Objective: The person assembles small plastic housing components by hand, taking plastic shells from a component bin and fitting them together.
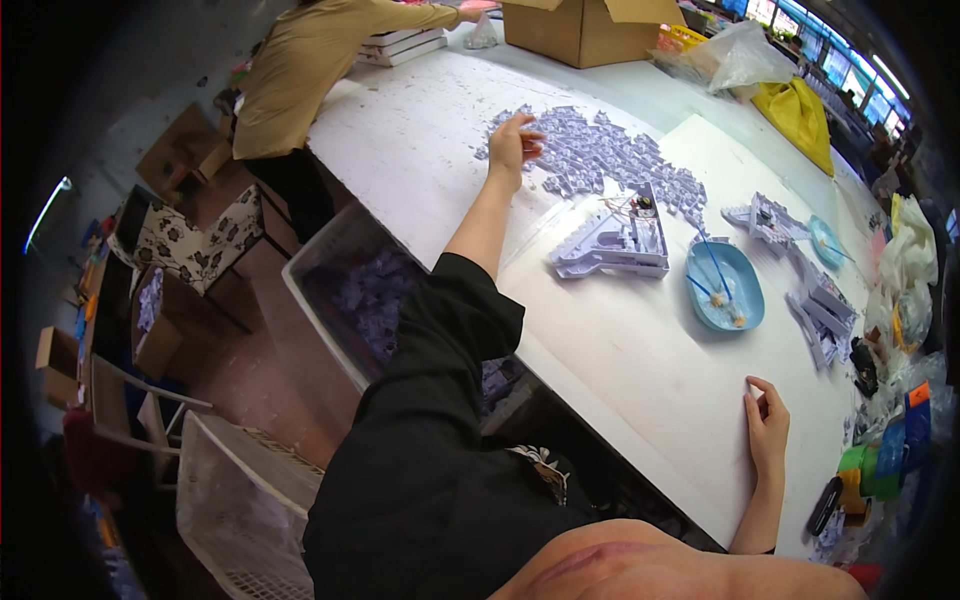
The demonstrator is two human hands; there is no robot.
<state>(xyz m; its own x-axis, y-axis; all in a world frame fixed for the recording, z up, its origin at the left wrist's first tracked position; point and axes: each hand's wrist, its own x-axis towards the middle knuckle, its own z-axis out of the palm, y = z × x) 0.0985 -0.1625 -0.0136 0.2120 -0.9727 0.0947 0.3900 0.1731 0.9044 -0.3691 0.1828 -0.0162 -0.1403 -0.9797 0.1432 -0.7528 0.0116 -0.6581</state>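
Note:
My left hand (513,152) is stretched out to the near left edge of a wide heap of small pale lavender plastic pieces (600,150). Its fingers are apart and loosely bent, with nothing visible in them. Close to the table's near right side, my right hand (767,425) rests on the white tabletop (640,370), fingers slightly curled and holding nothing I can see. Between the hands stands a lavender plastic assembly (615,240) with wires and a small dark part on top. Beside it is a light blue bowl (725,290) with blue-handled brushes in it.
More lavender assemblies (770,222) and a second blue bowl (827,243) lie to the right. Tape rolls (885,465) and plastic bags line the right edge. A cardboard box (590,35) stands at the back, near a person in tan (300,75). A bin (350,290) sits below the table edge.

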